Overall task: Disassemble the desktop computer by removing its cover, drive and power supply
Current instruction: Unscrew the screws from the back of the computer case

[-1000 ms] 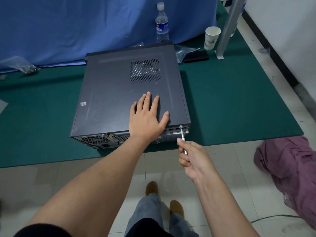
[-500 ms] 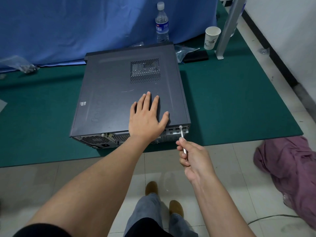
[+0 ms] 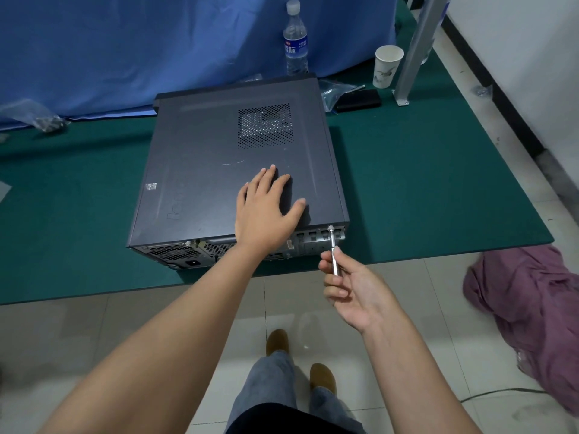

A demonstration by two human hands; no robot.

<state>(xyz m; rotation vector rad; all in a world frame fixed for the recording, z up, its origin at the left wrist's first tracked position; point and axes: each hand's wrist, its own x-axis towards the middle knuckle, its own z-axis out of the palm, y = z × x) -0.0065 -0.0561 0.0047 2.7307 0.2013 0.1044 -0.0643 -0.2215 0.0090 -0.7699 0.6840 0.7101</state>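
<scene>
A dark grey desktop computer (image 3: 219, 170) lies on its side on a green mat (image 3: 423, 189), its rear panel facing me. My left hand (image 3: 266, 211) presses flat on the side cover near the rear edge, fingers straight. In front of the rear right corner, my right hand (image 3: 351, 286) pinches a slim silver screwdriver (image 3: 334, 255). The screwdriver's tip meets a screw (image 3: 330, 228) at the top right of the rear panel.
A water bottle (image 3: 295, 39), a paper cup (image 3: 387, 65), a black flat object (image 3: 358, 100) and a metal post (image 3: 416, 54) stand behind the computer. A blue cloth (image 3: 125, 48) hangs at the back. A purple cloth (image 3: 529, 308) lies on the tiled floor at right.
My right hand has rolled over on the screwdriver, palm now turned more upward. The left hand and the computer have stayed in place.
</scene>
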